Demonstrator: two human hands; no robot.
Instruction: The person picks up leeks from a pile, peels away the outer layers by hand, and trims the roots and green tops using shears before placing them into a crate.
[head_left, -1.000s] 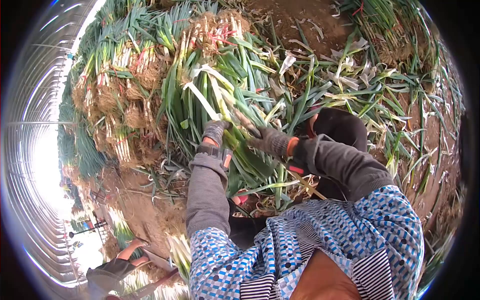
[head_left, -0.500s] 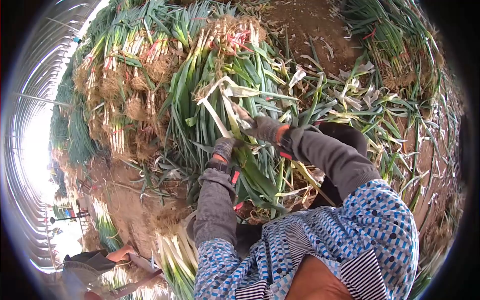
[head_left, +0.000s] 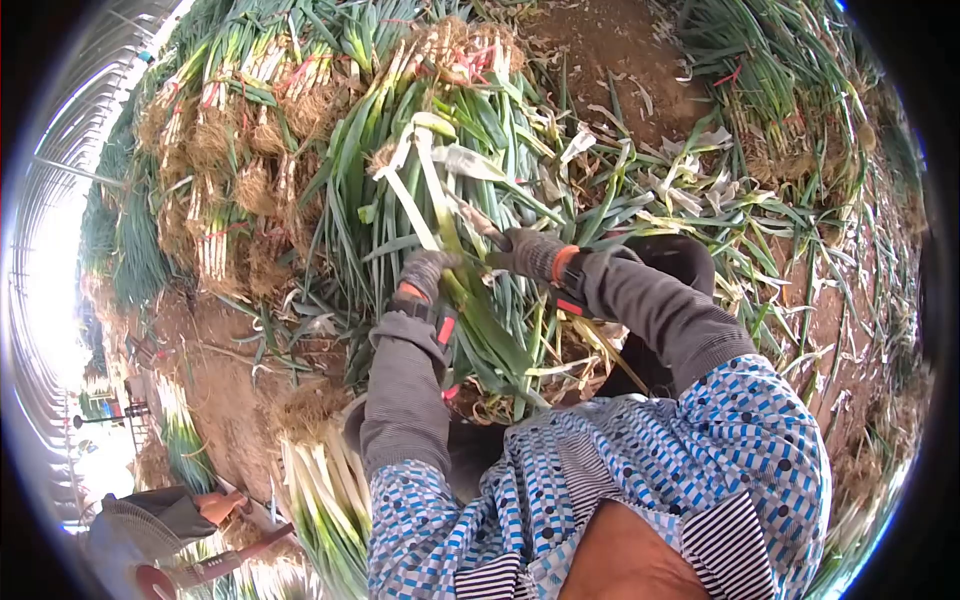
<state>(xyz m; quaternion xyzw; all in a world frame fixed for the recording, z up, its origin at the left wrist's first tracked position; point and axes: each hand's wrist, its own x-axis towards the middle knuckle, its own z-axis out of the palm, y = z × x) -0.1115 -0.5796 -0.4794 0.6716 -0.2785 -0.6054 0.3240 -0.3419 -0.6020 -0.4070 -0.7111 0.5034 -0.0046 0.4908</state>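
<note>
My left hand (head_left: 428, 270), in a grey knit glove, is wrapped round a long leek (head_left: 408, 208). Its white shank and rooty end point up and left, and its green leaves trail down toward my lap. Beside it, a second pale stalk or strip (head_left: 432, 175) bends over at the top, with a loose whitish leaf (head_left: 470, 163) to its right. My right hand (head_left: 535, 255), gloved too, is closed on a short brown blade-like tool (head_left: 482, 222) that slants up-left toward the stalks. The glove hides its handle.
Leek bundles (head_left: 215, 130) tied with red bands are heaped at upper left, more (head_left: 780, 90) at upper right. Loose leaves (head_left: 690, 200) litter the soil to the right. White-stemmed leeks (head_left: 325, 490) lie near my left elbow. Another person's hand (head_left: 218, 506) shows at lower left.
Both hands and the leek have shifted slightly left in view, as has the whole scene. The pale strip beside the leek now stands higher and bends over at its top.
</note>
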